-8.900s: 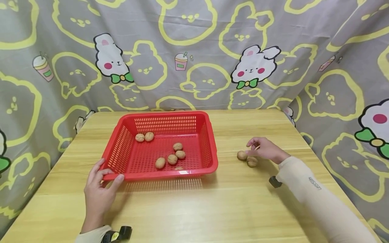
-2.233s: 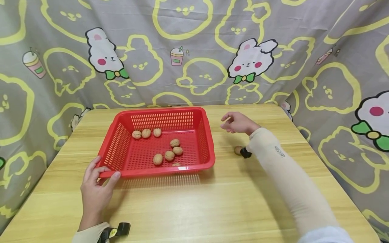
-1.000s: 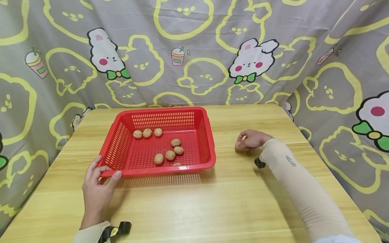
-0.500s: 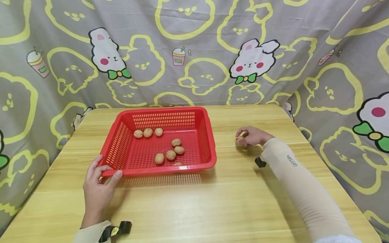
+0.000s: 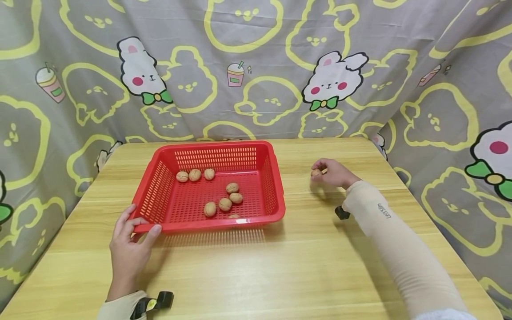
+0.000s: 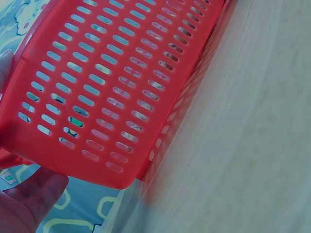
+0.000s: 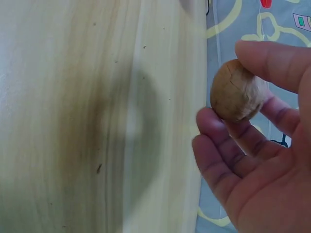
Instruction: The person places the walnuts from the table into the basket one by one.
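Pinched between the thumb and fingers of my right hand [image 5: 333, 173] is a walnut [image 7: 236, 91], lifted off the table to the right of the basket. My left hand [image 5: 130, 253] grips the near left corner of a red plastic basket [image 5: 208, 226], thumb on the rim and fingers at the side. In the left wrist view, the slotted basket wall [image 6: 92, 87] fills much of the picture. Several walnuts [image 5: 194, 175] lie in the basket, some along the back left and others, like this walnut [image 5: 225, 204], toward the front. One near the front wall is mostly hidden by the rim.
The wooden table [image 5: 240, 275] runs under everything. A grey curtain [image 5: 256, 111] with cartoon animals hangs behind it and along both sides. Each wrist carries a small black camera, such as this camera [image 5: 163, 300] on the left.
Over the last seconds a third walnut joined the back-left group in the basket. My right hand took the walnut from the table and raised it. My left hand stayed on the corner.
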A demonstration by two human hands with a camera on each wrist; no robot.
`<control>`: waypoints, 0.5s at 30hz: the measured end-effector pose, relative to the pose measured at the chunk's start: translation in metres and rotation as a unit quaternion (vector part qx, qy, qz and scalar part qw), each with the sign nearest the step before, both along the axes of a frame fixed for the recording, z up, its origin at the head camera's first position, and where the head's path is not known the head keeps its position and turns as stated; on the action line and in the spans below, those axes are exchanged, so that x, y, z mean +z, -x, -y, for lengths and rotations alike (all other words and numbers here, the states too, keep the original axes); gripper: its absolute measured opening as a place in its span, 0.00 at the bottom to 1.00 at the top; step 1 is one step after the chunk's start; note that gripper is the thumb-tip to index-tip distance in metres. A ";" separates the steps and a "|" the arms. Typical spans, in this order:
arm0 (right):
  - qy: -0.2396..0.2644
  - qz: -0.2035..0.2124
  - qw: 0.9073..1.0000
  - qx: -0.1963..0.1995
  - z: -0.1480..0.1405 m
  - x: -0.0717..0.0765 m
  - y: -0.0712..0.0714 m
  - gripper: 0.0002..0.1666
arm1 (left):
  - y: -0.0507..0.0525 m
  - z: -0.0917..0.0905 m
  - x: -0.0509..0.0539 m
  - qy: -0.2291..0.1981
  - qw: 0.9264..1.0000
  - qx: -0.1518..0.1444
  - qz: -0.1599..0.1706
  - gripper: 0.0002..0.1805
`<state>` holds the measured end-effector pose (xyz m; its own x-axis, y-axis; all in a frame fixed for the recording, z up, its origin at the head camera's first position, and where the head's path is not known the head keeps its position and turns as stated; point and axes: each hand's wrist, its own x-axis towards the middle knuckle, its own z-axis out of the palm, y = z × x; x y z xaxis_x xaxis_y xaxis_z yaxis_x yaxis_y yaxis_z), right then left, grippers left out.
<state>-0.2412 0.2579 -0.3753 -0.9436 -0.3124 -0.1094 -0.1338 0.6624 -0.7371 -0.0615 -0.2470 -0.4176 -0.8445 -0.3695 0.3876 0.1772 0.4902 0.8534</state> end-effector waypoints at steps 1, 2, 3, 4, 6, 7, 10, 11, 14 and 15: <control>0.003 0.000 1.000 -0.005 0.001 0.002 0.000 0.20 | 0.000 0.000 0.000 -0.002 1.000 0.000 -0.001 0.14; 0.005 -0.001 1.000 -0.011 0.001 0.003 0.000 0.21 | 0.001 0.000 0.000 -0.001 1.000 0.000 -0.001 0.14; 0.008 -0.003 1.000 -0.016 0.002 0.005 0.001 0.22 | 0.001 0.000 0.000 -0.001 1.000 0.001 0.000 0.14; 0.008 -0.006 1.000 -0.020 0.003 0.006 0.001 0.22 | 0.001 0.000 -0.001 -0.003 1.000 0.001 -0.001 0.14; 0.004 -0.014 1.000 -0.027 0.004 0.008 0.003 0.23 | 0.001 0.000 0.000 -0.002 1.000 0.002 0.000 0.14; 0.002 -0.019 0.999 -0.030 0.004 0.008 0.004 0.24 | 0.001 0.000 0.000 -0.002 1.000 0.003 -0.001 0.14; -0.005 -0.034 0.999 -0.037 0.005 0.010 0.008 0.28 | 0.000 -0.001 0.001 0.002 1.000 0.003 0.001 0.14; -0.005 -0.038 0.999 -0.038 0.006 0.011 0.008 0.29 | 0.000 -0.001 0.001 0.002 1.000 0.003 0.002 0.14; -0.002 -0.047 0.998 -0.037 0.009 0.016 0.009 0.32 | 0.000 -0.001 0.002 0.006 1.000 0.004 0.007 0.14; -0.001 -0.049 0.998 -0.037 0.010 0.019 0.009 0.32 | 0.000 -0.001 0.002 0.009 1.000 0.005 0.008 0.14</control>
<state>-0.2506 0.2476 -0.3567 -0.9701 -0.2420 -0.0158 -0.1566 0.6746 -0.7214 -0.0610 -0.2458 -0.4156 -0.8470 -0.3710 0.3808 0.1588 0.5070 0.8472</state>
